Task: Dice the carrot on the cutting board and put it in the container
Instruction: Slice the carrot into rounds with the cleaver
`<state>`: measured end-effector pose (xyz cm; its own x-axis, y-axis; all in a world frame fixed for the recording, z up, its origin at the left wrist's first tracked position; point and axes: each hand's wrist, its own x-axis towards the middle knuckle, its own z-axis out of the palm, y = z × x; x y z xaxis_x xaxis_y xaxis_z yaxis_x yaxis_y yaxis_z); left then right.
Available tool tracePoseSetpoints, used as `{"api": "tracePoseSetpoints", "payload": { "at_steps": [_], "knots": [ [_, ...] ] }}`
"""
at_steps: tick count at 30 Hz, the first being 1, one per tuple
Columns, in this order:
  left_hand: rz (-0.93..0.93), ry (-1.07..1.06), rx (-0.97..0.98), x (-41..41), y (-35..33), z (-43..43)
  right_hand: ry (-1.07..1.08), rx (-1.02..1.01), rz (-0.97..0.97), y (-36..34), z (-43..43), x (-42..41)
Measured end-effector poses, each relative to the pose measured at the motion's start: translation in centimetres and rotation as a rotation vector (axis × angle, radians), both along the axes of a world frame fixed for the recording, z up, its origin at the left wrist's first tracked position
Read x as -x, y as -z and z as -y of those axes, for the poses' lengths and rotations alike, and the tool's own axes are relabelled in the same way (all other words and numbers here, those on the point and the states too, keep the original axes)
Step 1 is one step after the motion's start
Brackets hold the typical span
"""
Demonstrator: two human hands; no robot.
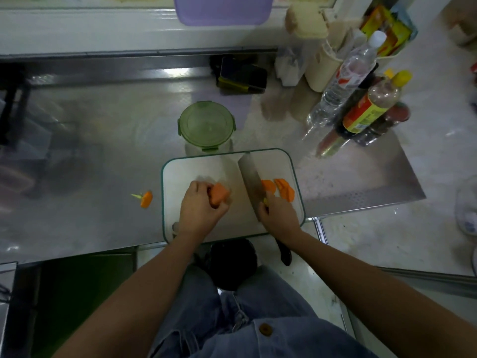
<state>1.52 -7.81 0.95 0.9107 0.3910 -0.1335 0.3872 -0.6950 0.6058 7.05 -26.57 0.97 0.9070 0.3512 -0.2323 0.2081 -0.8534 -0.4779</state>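
I can read no text from my feed. Red-and-white label on the clear plastic water bottle and red-yellow label on the yellow-capped dark sauce bottle: print too blurred.

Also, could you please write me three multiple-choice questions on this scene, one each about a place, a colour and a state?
1. Where does the carrot top lie?
A. on the floor
B. on the counter, left of the cutting board
C. on a plate

2. What colour is the lid of the round container?
A. green
B. red
C. black

3. What is the right hand doing?
A. resting flat
B. holding a bottle
C. gripping the knife

Answers:
1 B, since it sits on bare steel outside the board's rim.
2 A, since the lid and its clips are green.
3 C, since its fingers curl round the handle, while the left hand holds a carrot chunk.
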Motion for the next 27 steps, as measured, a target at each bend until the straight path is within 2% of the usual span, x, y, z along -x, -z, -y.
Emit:
{"api": "tracePoseSetpoints", "payload": {
  "at_steps": [6, 11, 15, 20, 27],
  "knots": [
    [-0.021, 0.193, -0.04, -1.7, 0.4, 2.5, -0.023, -0.057, 0.021, -0.6, 1.5, -1.2],
    [-0.076, 0.299, -0.113, -2.8, 1.2, 3.6, -0.075, 0.01, 0.003, -0.4, 1.7, -0.9],
    [-0.109, 0.265, -0.159, -2.6, 1.2, 3.3, -0.102, 0.015, -0.045, -0.7, 1.7, -1.1],
    [-0.044, 0.194, -0.082, -2.2, 1.2, 3.5, -0.134, -0.057, 0.052, -2.4, 1.6, -2.1],
    [-0.05, 0.161, -0.07, -2.4, 0.9, 3.6, -0.24, -0.016, 0.024, -4.1, 1.0, -2.4]
  ]
}}
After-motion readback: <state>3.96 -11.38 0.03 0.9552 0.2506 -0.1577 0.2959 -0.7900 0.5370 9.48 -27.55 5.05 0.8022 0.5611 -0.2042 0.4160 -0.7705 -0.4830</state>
